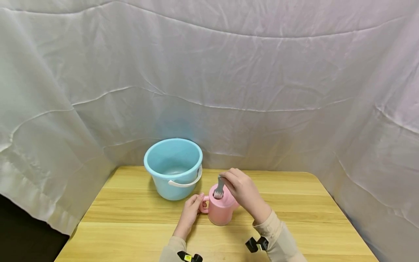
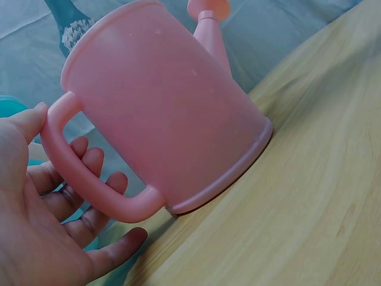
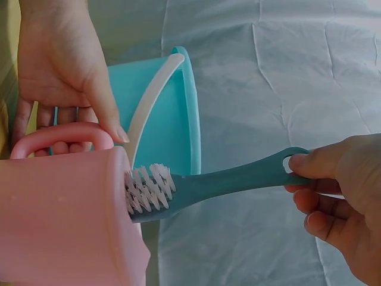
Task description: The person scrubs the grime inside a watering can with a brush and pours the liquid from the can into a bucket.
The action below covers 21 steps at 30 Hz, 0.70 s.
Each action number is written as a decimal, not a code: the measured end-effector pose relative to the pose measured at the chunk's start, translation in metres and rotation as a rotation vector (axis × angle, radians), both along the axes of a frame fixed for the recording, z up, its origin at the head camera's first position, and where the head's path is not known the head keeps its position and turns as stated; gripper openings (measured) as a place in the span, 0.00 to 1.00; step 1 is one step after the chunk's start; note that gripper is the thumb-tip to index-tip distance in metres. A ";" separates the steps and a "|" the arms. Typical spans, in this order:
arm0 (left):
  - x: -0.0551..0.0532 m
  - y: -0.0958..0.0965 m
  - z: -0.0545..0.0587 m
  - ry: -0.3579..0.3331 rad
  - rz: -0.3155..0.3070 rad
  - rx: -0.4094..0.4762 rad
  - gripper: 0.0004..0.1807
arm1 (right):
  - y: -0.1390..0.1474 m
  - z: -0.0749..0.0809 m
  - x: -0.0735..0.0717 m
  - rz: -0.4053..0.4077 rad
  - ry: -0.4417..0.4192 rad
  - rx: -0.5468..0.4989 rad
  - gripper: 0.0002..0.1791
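Note:
A pink watering can (image 1: pixel 220 213) stands upright on the wooden table, its spout toward the right. My left hand (image 1: pixel 191 213) holds the can's handle (image 2: pixel 83 179), thumb on the upper part and fingers passing behind and through the loop. My right hand (image 1: pixel 243 189) pinches the holed end of a grey-blue brush (image 3: pixel 232 177) between thumb and fingers. The brush points down, and its white bristles (image 3: pixel 149 187) are at the can's top opening, partly inside it. The tip of the brush is hidden by the can's rim.
A light blue bucket (image 1: pixel 173 185) with a white handle (image 1: pixel 186 185) stands behind and left of the can, close to my left hand. A pale curtain (image 1: pixel 229 72) hangs behind and around the wooden table (image 1: pixel 294 218).

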<state>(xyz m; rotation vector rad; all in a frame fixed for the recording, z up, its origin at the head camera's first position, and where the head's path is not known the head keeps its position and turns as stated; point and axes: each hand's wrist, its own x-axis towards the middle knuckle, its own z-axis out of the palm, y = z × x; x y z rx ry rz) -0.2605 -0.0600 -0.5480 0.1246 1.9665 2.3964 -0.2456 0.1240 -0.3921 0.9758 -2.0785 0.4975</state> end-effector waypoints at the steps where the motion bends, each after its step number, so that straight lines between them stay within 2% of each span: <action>1: 0.000 0.000 0.000 -0.001 0.000 -0.002 0.29 | 0.000 0.001 0.000 0.002 0.003 -0.005 0.08; 13: -0.001 0.000 -0.001 -0.007 -0.011 0.007 0.29 | 0.001 0.008 0.001 -0.008 0.022 -0.037 0.08; 15: 0.003 -0.001 0.006 -0.008 -0.015 0.006 0.28 | 0.001 0.009 0.001 -0.010 0.025 -0.042 0.08; 20: 0.003 -0.001 0.006 -0.006 -0.014 -0.005 0.28 | 0.002 0.011 0.001 -0.008 0.055 -0.057 0.08; 21: 0.001 -0.001 0.003 -0.003 -0.012 -0.005 0.28 | 0.003 0.011 0.001 -0.011 0.057 -0.058 0.08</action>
